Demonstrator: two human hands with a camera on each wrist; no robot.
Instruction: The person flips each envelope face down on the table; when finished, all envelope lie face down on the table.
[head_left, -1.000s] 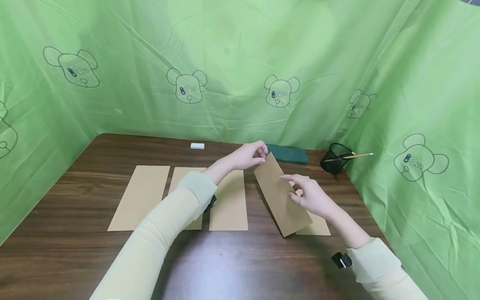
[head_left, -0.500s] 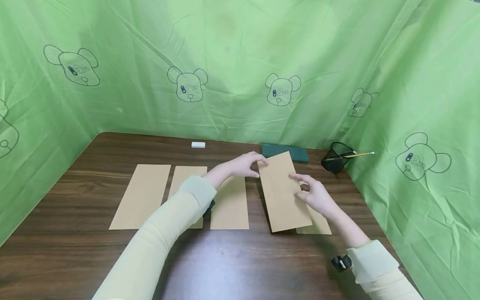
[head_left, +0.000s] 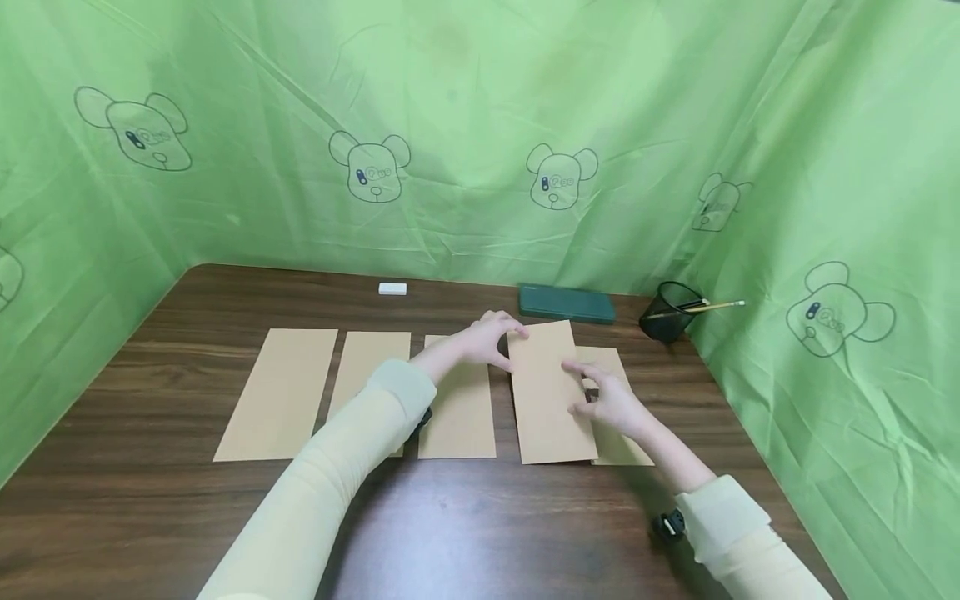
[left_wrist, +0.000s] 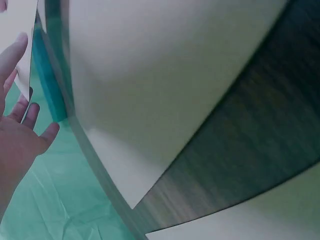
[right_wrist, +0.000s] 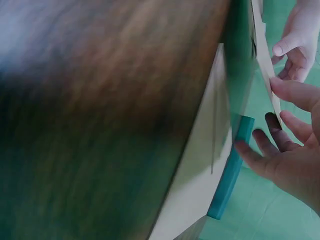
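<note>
A stiff brown kraft-paper rectangle point(head_left: 546, 417) stands slightly off the table, right of the middle. My left hand point(head_left: 483, 340) holds its upper left edge, with the index fingertip on the corner. On the other side my right hand point(head_left: 607, 404) pinches its right edge; the thumb and fingers point(right_wrist: 295, 92) lie on either side of the thin sheet in the right wrist view. Another brown rectangle point(head_left: 624, 446) lies flat, partly hidden behind the held one and my right hand. Left of it lie three more: a left one point(head_left: 273, 396), one point(head_left: 371, 354) partly under my left sleeve, and one point(head_left: 457, 421).
A white eraser-like block point(head_left: 392, 288) and a flat green case point(head_left: 566, 304) lie along the back of the dark wooden table point(head_left: 450, 533). At the back right stands a black mesh cup point(head_left: 666, 315) with pencils point(head_left: 712, 307). Green curtains point(head_left: 465, 100) enclose the table.
Both hands have turned the held brown rectangle from a slant to nearly upright and brought it lower and leftward. More of the rectangle behind it shows. The other sheets lie as before.
</note>
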